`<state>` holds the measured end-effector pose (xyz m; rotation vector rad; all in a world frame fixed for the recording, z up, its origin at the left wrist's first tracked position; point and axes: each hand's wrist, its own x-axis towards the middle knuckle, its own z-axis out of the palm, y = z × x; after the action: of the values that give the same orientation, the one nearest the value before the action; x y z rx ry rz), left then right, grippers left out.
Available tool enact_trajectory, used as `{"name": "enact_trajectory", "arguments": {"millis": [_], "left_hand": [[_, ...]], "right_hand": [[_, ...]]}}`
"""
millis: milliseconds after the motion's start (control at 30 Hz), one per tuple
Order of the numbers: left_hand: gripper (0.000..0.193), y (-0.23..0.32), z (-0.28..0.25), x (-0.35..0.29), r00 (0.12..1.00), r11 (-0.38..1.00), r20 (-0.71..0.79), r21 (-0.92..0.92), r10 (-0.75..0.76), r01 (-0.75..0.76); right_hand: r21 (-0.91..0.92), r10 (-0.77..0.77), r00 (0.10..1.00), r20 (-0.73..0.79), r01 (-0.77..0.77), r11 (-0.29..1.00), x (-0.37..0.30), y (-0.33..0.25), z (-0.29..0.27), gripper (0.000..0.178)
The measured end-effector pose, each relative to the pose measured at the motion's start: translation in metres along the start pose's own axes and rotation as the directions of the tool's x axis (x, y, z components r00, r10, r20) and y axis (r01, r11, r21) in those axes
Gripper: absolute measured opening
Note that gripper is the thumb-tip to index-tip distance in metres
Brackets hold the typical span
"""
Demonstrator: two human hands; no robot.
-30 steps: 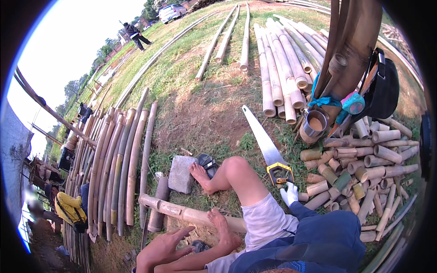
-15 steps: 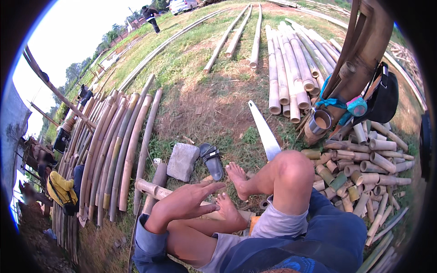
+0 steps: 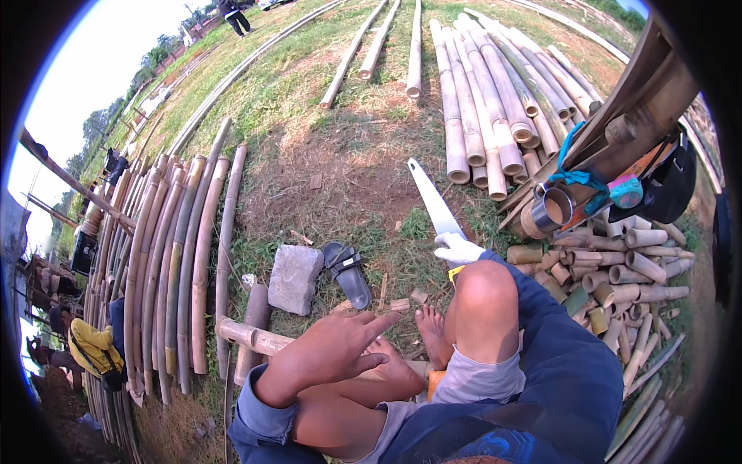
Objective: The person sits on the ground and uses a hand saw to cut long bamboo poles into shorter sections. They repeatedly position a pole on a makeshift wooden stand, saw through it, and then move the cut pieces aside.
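My left hand [image 3: 340,344] is bare and open, fingers stretched out to the right over a bamboo pole [image 3: 255,336] and my bent leg. It appears to hold nothing. The pole lies across a shorter, darker bamboo piece [image 3: 253,321] and runs behind that hand toward my feet. Beyond my raised right knee, my right hand [image 3: 458,249] wears a white glove. Its fingers are closed around the lower end of a handsaw [image 3: 434,199], whose bare blade slants up and left. A small yellow part [image 3: 454,273] shows just below the glove; the knee hides the rest.
A grey stone block [image 3: 295,278] and a dark sandal [image 3: 347,274] lie ahead of my feet. Long bamboo poles stand in rows at left [image 3: 179,263] and far right [image 3: 483,100]. Cut bamboo pieces [image 3: 618,271] pile at right, beneath a metal cup [image 3: 551,209]. A person [image 3: 233,17] stands far off.
My gloved right hand has come into sight from behind the knee, at the saw. My left hand stays stretched out. The whole view has shifted slightly.
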<state>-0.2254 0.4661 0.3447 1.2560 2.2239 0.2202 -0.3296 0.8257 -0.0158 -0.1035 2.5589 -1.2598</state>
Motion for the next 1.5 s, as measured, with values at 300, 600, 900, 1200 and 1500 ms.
{"name": "enact_trajectory", "arguments": {"millis": [300, 600, 900, 1200, 1500], "left_hand": [[0.071, -0.175, 0.031, 0.109, 0.974, 0.917, -0.226, -0.389, 0.001, -0.091], [0.071, -0.406, 0.125, 0.258, 0.731, 0.899, -0.548, -0.382, -0.407, 0.214], [0.073, -0.451, 0.080, 0.380, 0.686, 0.851, -0.503, -0.317, -0.526, 0.419], [0.055, -0.548, -0.167, 0.564, 0.599, 0.962, -0.758, -0.148, -0.259, 0.229], [0.094, -0.633, -0.359, 0.818, 0.484, 0.909, -0.816, -0.117, -0.317, 0.399]], "right_hand": [[-0.298, -0.424, 0.778, -0.463, 0.314, 0.902, 0.184, 0.000, -0.055, 0.062], [-0.590, -0.438, 0.761, -0.479, 0.090, 0.802, 0.380, -0.016, -0.118, 0.055], [-0.502, -0.268, 0.554, -0.788, -0.327, 0.801, 0.468, 0.087, -0.174, 0.049], [-0.502, -0.293, 0.544, -0.786, -0.285, 0.816, 0.470, 0.069, -0.191, 0.047], [-0.446, -0.203, 0.597, -0.776, -0.292, 0.846, 0.473, 0.066, -0.206, 0.048]]}}
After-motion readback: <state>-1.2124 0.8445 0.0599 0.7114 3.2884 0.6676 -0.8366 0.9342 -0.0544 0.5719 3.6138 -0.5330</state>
